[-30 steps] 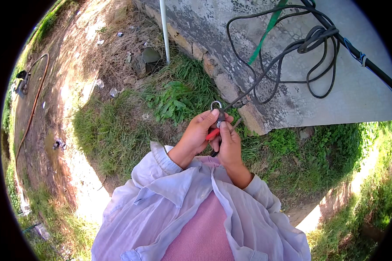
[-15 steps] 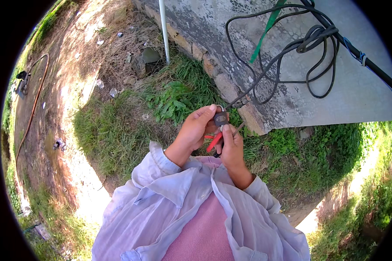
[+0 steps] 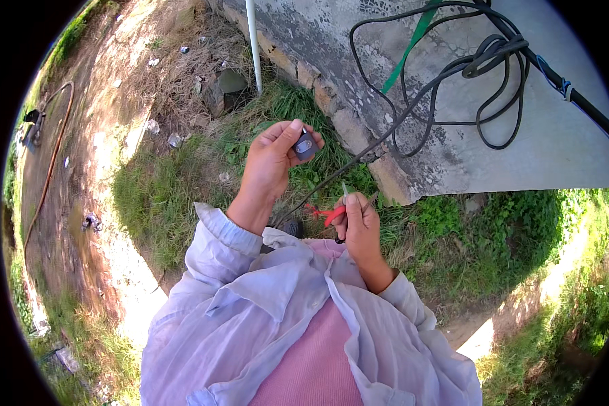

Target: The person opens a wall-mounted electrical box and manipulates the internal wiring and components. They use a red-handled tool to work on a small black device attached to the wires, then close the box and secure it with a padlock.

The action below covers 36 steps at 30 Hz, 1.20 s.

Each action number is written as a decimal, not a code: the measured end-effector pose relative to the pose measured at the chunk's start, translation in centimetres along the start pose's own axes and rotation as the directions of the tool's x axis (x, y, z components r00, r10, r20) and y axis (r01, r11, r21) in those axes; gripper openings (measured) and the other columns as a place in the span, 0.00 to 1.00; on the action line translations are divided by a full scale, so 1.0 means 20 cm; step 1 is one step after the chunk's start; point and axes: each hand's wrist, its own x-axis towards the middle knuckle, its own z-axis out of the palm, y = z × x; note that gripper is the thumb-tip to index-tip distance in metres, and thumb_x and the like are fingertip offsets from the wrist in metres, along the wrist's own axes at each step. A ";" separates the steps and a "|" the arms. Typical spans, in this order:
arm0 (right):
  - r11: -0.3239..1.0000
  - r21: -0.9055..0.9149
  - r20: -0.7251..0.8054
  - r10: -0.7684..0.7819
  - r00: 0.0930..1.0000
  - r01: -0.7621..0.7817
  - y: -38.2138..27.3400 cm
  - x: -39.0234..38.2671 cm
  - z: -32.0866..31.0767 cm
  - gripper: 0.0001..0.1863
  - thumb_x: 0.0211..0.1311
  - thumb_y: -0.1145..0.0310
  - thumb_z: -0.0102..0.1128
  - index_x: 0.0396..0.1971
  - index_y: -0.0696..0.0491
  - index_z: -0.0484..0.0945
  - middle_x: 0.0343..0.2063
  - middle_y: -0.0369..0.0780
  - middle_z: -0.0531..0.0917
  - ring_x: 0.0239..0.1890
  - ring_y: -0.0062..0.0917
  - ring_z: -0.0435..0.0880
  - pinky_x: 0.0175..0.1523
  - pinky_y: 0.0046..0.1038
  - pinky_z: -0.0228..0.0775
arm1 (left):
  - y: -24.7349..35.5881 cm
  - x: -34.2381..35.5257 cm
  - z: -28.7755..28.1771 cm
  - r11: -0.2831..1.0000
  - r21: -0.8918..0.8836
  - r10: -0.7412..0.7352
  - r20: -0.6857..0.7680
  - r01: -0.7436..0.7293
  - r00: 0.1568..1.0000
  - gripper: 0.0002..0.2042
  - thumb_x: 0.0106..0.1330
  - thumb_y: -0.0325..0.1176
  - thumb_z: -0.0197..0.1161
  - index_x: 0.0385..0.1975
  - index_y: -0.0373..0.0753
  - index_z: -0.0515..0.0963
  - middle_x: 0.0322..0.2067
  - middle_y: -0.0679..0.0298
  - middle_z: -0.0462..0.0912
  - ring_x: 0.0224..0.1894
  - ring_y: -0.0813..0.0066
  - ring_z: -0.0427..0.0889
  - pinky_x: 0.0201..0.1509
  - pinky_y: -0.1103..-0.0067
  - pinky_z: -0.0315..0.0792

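Observation:
In my raised left hand point(image 3: 271, 162) I grip a dark padlock point(image 3: 306, 146) between thumb and fingers, its body facing up. My right hand point(image 3: 358, 230), lower and to the right, is closed on a bunch of keys point(image 3: 346, 195), with a silver key pointing up and a red piece point(image 3: 333, 217) beside it; a small dark part shows below. A black cable runs diagonally between my hands, down from the concrete slab point(image 3: 501, 162).
A loop of black cable point(image 3: 487, 143), a thick black pipe point(image 3: 594, 115) and green strap point(image 3: 416, 40) lie across the slab. A white pole point(image 3: 253, 47) stands at its edge. Grass, scattered litter and a brown hose point(image 3: 45, 183) are on the ground leftward.
My left hand has moved up and leftward with the padlock, separating it from the keys. My right hand has stayed low, still holding the keys.

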 end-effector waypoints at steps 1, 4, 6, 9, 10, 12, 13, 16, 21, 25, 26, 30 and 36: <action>1.000 0.015 0.003 -0.024 1.000 0.024 -0.03 0.02 0.01 0.18 0.68 0.60 0.37 0.25 0.56 0.69 0.12 0.33 0.69 0.09 0.10 0.59 0.15 0.15 0.50 | -0.02 0.00 0.04 0.997 -0.056 -0.052 0.029 0.054 0.998 0.11 0.65 0.38 0.52 0.33 0.35 0.73 0.30 0.60 0.79 0.35 0.69 0.80 0.37 0.77 0.77; 0.996 0.077 -0.018 -0.045 0.999 0.046 -0.11 0.04 0.02 0.18 0.68 0.58 0.37 0.27 0.56 0.69 0.11 0.32 0.67 0.09 0.11 0.59 0.15 0.15 0.51 | -0.10 -0.04 0.11 0.977 -0.169 -0.116 0.083 0.129 0.990 0.11 0.64 0.37 0.52 0.32 0.34 0.73 0.31 0.59 0.79 0.35 0.69 0.80 0.38 0.75 0.75; 0.985 0.171 -0.083 0.024 0.996 -0.009 -0.15 0.06 0.04 0.19 0.68 0.56 0.38 0.28 0.56 0.69 0.11 0.32 0.66 0.09 0.11 0.59 0.16 0.16 0.52 | -0.17 -0.06 0.11 0.979 -0.168 -0.090 0.143 0.114 0.986 0.11 0.64 0.37 0.53 0.32 0.34 0.74 0.31 0.58 0.79 0.34 0.69 0.79 0.38 0.76 0.74; 0.941 0.320 0.032 0.104 0.994 -0.108 -0.12 0.08 0.03 0.13 0.64 0.59 0.47 0.28 0.54 0.69 0.11 0.30 0.66 0.10 0.11 0.60 0.15 0.16 0.50 | -0.23 -0.09 0.14 0.982 -0.109 -0.141 0.137 0.156 0.981 0.09 0.64 0.34 0.53 0.31 0.34 0.74 0.32 0.58 0.79 0.33 0.73 0.78 0.40 0.78 0.72; 0.939 0.318 0.069 0.114 0.991 -0.130 -0.12 0.09 0.03 0.11 0.63 0.61 0.49 0.27 0.53 0.69 0.11 0.30 0.66 0.10 0.11 0.61 0.15 0.15 0.49 | -0.24 -0.10 0.15 0.981 -0.096 -0.152 0.135 0.166 0.979 0.09 0.64 0.34 0.53 0.31 0.34 0.74 0.32 0.58 0.79 0.33 0.73 0.78 0.40 0.78 0.72; 0.957 0.245 0.057 0.144 0.988 -0.153 -0.13 0.09 0.04 0.10 0.60 0.62 0.53 0.32 0.53 0.69 0.11 0.29 0.65 0.10 0.10 0.59 0.15 0.15 0.49 | -0.23 -0.11 0.16 0.987 -0.070 -0.136 0.137 0.146 0.981 0.09 0.64 0.34 0.54 0.31 0.33 0.75 0.30 0.62 0.79 0.32 0.78 0.76 0.40 0.80 0.70; 0.970 0.204 0.040 0.124 0.991 -0.130 -0.12 0.09 0.03 0.11 0.61 0.62 0.52 0.37 0.54 0.70 0.11 0.29 0.64 0.10 0.10 0.58 0.16 0.15 0.50 | -0.24 -0.11 0.15 0.994 -0.029 -0.104 0.129 0.109 0.986 0.09 0.64 0.33 0.53 0.31 0.33 0.75 0.31 0.60 0.79 0.32 0.76 0.77 0.40 0.79 0.71; 0.980 0.177 0.016 0.090 0.996 -0.091 -0.11 0.08 0.05 0.15 0.62 0.62 0.52 0.44 0.54 0.71 0.12 0.28 0.63 0.10 0.10 0.56 0.17 0.15 0.51 | -0.24 -0.11 0.14 0.995 0.003 -0.095 0.110 0.095 0.989 0.09 0.64 0.33 0.54 0.30 0.34 0.74 0.31 0.59 0.79 0.33 0.75 0.77 0.41 0.78 0.71; 0.955 0.268 0.013 0.128 0.992 -0.126 -0.04 0.09 0.04 0.14 0.63 0.62 0.50 0.44 0.52 0.71 0.12 0.28 0.63 0.10 0.10 0.56 0.17 0.15 0.51 | -0.23 -0.10 0.12 0.966 0.002 -0.254 0.189 0.258 0.949 0.13 0.65 0.38 0.52 0.39 0.33 0.73 0.32 0.60 0.78 0.34 0.75 0.77 0.40 0.80 0.70; 0.933 0.344 0.050 0.099 0.994 -0.110 -0.10 0.11 0.02 0.10 0.63 0.64 0.48 0.40 0.53 0.70 0.12 0.28 0.64 0.10 0.09 0.56 0.14 0.14 0.46 | -0.22 -0.18 0.15 0.941 -0.088 -0.284 0.326 0.328 0.902 0.17 0.66 0.42 0.48 0.45 0.35 0.69 0.25 0.62 0.77 0.28 0.75 0.77 0.32 0.81 0.71; 0.923 0.373 0.068 0.078 0.995 -0.098 -0.13 0.12 0.02 0.08 0.63 0.65 0.48 0.38 0.53 0.69 0.13 0.28 0.65 0.10 0.08 0.56 0.13 0.13 0.43 | -0.21 -0.18 0.15 0.943 -0.081 -0.277 0.352 0.324 0.894 0.17 0.66 0.42 0.48 0.46 0.35 0.69 0.26 0.62 0.76 0.28 0.74 0.77 0.33 0.80 0.71; 0.950 0.290 0.119 0.083 0.989 -0.114 -0.18 0.09 -0.01 0.15 0.65 0.65 0.44 0.47 0.55 0.69 0.13 0.29 0.67 0.11 0.10 0.58 0.16 0.14 0.49 | -0.19 -0.15 0.10 0.915 -0.138 -0.275 0.472 0.379 0.837 0.18 0.65 0.42 0.49 0.47 0.35 0.69 0.39 0.60 0.75 0.41 0.69 0.75 0.45 0.73 0.69; 0.997 -0.076 0.096 0.030 0.995 -0.022 -0.20 0.00 -0.07 0.15 0.68 0.64 0.37 0.40 0.58 0.70 0.18 0.38 0.75 0.11 0.13 0.64 0.18 0.15 0.57 | -0.17 -0.12 0.15 0.850 -0.358 -0.339 0.187 0.386 0.922 0.18 0.64 0.42 0.52 0.46 0.35 0.69 0.45 0.57 0.75 0.52 0.61 0.72 0.56 0.67 0.64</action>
